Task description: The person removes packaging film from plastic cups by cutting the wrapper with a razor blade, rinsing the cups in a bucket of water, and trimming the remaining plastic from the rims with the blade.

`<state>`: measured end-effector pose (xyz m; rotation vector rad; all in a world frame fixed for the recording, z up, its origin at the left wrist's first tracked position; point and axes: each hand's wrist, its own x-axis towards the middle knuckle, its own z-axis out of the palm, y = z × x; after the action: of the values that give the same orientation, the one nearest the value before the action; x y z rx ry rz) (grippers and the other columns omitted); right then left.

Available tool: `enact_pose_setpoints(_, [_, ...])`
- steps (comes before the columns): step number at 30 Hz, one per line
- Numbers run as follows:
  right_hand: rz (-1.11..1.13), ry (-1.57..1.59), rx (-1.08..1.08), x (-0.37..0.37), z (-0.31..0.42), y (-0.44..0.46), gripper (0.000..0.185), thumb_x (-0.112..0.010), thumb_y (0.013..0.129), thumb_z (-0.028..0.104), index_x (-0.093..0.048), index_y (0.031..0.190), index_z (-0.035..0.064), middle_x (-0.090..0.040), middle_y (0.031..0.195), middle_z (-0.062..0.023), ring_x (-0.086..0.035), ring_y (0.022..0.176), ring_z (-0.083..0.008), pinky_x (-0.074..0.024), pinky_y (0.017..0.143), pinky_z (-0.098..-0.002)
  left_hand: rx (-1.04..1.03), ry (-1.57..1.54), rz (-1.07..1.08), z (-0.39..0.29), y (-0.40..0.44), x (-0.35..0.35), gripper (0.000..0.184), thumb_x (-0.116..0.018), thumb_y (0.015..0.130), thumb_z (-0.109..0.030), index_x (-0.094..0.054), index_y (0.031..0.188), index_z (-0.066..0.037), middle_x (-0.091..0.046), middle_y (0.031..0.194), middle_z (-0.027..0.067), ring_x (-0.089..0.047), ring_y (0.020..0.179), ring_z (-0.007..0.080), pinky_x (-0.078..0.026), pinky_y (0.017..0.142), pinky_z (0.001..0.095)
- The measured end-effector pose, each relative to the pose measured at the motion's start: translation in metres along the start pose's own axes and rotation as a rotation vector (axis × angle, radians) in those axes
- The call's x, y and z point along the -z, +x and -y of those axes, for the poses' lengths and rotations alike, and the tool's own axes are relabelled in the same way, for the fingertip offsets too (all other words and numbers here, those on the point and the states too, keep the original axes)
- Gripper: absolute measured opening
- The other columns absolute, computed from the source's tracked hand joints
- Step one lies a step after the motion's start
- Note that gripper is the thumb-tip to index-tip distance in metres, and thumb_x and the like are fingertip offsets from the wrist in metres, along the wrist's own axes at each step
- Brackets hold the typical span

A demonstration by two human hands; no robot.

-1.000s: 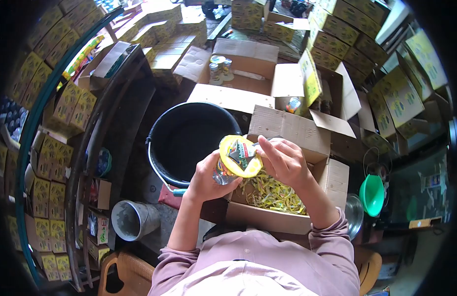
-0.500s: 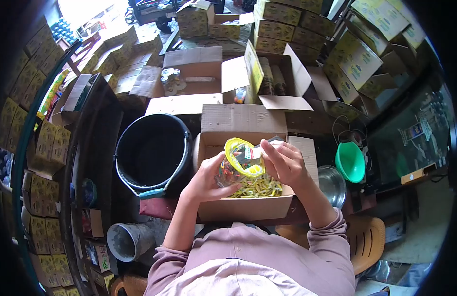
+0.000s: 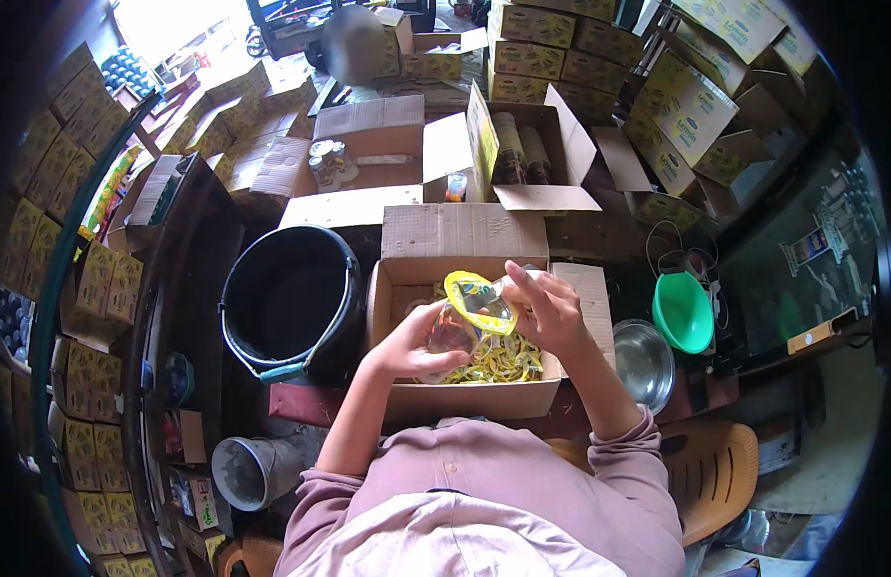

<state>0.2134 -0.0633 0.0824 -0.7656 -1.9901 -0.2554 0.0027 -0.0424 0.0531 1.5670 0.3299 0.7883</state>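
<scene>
My left hand point(image 3: 413, 342) is wrapped round a clear plastic cup point(image 3: 450, 335), tilted over the open carton point(image 3: 464, 396) in front of me. A yellow-rimmed printed film lid point(image 3: 480, 302) shows at the cup's mouth. At the lid's right edge, my right hand point(image 3: 549, 310) is closed with thumb and fingers pinched together on the film. How far the lid is attached cannot be made out. Below both hands, the carton holds a heap of yellow ring-like strips point(image 3: 503, 361).
Left of the carton stands a black bucket point(image 3: 291, 303) with a handle. At right are a metal bowl point(image 3: 643, 365) and a green basin point(image 3: 683, 313). Behind, one open carton point(image 3: 354, 202) holds cups, another point(image 3: 565, 144) holds cup stacks. A grey bucket point(image 3: 241, 473) stands lower left.
The lid's film has turned, showing more of its shiny surface at the cup's mouth. My hands stay close together over the carton. A blurred round shape has appeared at the back.
</scene>
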Motion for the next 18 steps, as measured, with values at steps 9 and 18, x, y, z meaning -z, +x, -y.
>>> enact_pose_setpoints(9, [-0.040,0.107,0.048,-0.013,-0.009,0.006,0.047,-0.066,0.070,-0.001,-0.052,0.115,-0.0028,-0.061,0.073,-0.0094,-0.057,0.058,-0.0177,-0.0473,0.053,-0.0304,0.177,-0.718,0.188,0.041,-0.010,-0.001,0.058,-0.067,0.072,-0.017,-0.040,0.121,-0.001,-0.058,0.100,0.0113,-0.058,0.080,0.0153,-0.047,0.073,0.0263])
enact_pose_setpoints(18, [-0.008,0.071,0.026,-0.021,-0.013,0.007,0.050,-0.066,0.068,0.000,-0.052,0.115,-0.0018,-0.063,0.083,-0.0092,-0.059,0.063,-0.0173,-0.0476,0.055,-0.0300,0.120,-1.485,0.555,0.057,0.013,-0.018,0.069,-0.066,0.068,-0.028,-0.034,0.120,0.004,-0.052,0.082,0.0175,-0.054,0.055,0.0221,-0.044,0.044,0.0261])
